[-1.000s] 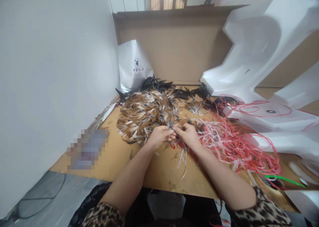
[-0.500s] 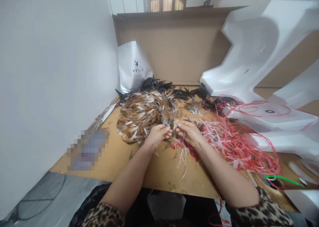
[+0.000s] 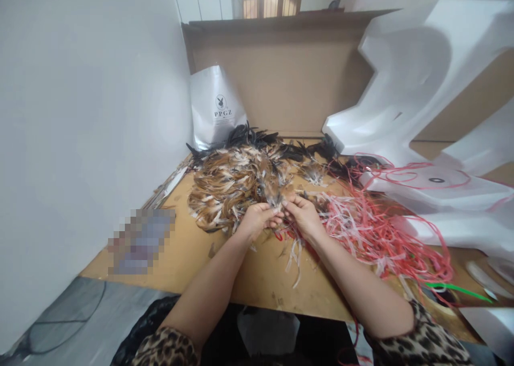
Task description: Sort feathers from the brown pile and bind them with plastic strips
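A heap of brown, white and black feathers (image 3: 236, 181) lies on a wooden board (image 3: 188, 248). At its near edge, my left hand (image 3: 257, 220) and my right hand (image 3: 303, 213) meet fingertip to fingertip, both pinching a small tuft of feathers (image 3: 277, 199) between them. Pale and red strips (image 3: 295, 248) hang below my hands. A tangle of red and white plastic strings (image 3: 373, 232) spreads to the right of my right hand.
A silver bag marked PPGZ (image 3: 214, 106) leans at the back against a cardboard panel (image 3: 289, 77). White foam pieces (image 3: 421, 114) crowd the right side. A white wall (image 3: 80, 114) runs along the left. A green strip (image 3: 458, 288) lies at far right.
Both hands stay together on the tuft; they have shifted slightly and the fingers have regripped. The heap and strings have not moved.
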A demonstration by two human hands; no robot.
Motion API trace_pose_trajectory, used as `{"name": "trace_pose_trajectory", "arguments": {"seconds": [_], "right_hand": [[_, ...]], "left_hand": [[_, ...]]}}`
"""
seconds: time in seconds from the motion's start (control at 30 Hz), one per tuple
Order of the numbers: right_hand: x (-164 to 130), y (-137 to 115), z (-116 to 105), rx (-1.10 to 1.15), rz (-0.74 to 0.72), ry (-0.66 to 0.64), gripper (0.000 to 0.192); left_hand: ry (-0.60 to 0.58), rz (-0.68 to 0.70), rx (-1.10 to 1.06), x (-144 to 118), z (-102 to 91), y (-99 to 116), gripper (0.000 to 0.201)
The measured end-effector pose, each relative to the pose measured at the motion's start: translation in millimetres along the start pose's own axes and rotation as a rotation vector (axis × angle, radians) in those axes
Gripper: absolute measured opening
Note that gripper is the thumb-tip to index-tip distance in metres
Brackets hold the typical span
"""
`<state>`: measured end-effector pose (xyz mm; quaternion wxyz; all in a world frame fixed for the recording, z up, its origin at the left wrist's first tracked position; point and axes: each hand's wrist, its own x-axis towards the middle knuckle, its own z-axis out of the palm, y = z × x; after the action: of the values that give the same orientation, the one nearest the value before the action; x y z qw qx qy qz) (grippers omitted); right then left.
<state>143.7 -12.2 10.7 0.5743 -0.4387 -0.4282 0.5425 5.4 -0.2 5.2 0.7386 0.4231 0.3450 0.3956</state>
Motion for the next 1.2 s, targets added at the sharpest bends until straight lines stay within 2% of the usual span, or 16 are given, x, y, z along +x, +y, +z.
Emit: {"name": "trace_pose_trajectory", "arguments": {"seconds": [0.33,0.7,1.0,1.2], "right_hand": [[1.2,3.8,-4.9,-0.27,-0.167,0.04,0.022],[3.3,3.6,-7.5,-0.276,-0.185,0.035,0.024],[2.3,1.6,-6.6,-0.391,-0.25,0.043,0.021],[1.9,2.0,-6.0,-0.393,-0.244,0.016,0.019]], "left_hand": [[0.052,-0.011,0.035,-0.1,2.8,1.2,0.023],[-0.012,0.015,0.017,-0.3,-0.7,-1.5,0.029],[0.012,0.004,0.055,-2.6,2.6,1.3,0.037],[0.011,-0.014,0.064,-2.0,2.0,1.1,0.039]]}}
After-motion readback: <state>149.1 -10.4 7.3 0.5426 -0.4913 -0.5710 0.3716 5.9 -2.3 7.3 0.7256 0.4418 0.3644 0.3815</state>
